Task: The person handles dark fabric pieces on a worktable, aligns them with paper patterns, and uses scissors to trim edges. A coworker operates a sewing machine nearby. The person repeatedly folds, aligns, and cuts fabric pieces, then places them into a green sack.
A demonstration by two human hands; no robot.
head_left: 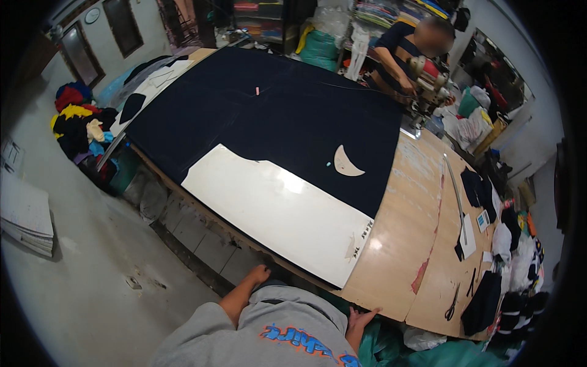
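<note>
A large dark navy cloth lies spread over a long wooden cutting table. On it rests a big white pattern board and a small cream crescent-shaped pattern piece. My left hand rests at the table's near edge, under the white board's edge, fingers curled on nothing I can see. At the same edge, further right, my right hand lies flat with fingers spread, empty. A small pink piece of chalk lies far up the cloth.
Another person works a sewing machine at the table's far end. A long metal ruler, scissors and dark cloth pieces lie on the right side. Piled clothes sit on the floor at left.
</note>
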